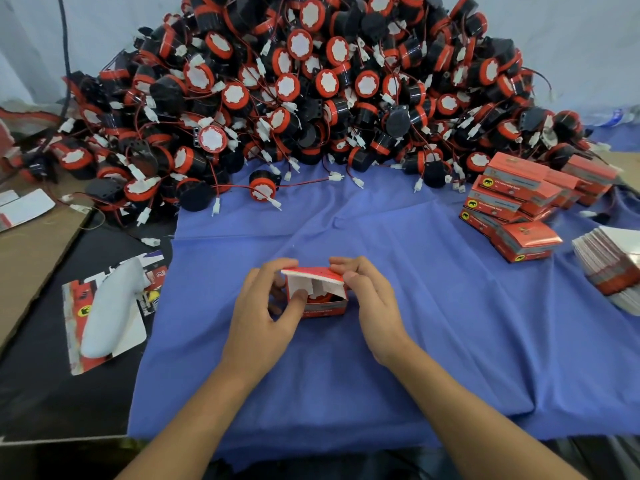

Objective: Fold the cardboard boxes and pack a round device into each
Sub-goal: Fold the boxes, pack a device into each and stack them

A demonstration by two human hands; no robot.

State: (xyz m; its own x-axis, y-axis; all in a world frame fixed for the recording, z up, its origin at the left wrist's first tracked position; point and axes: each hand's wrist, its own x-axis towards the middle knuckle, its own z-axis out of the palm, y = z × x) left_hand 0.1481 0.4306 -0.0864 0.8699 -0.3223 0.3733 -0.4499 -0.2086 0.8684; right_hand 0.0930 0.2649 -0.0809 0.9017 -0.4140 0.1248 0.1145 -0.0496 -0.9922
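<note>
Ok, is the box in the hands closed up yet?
No, the red box held between the left hand and right hand has its white end flaps open.

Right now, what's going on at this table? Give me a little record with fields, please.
Left grip: holds small red cardboard box, thumb on a white end flap
Right grip: pinches the box's top flap
Box: end open, something red inside
Behind: pile of round red-and-black devices
Right: closed red boxes, stack of flat box blanks
Surface: blue cloth
</note>
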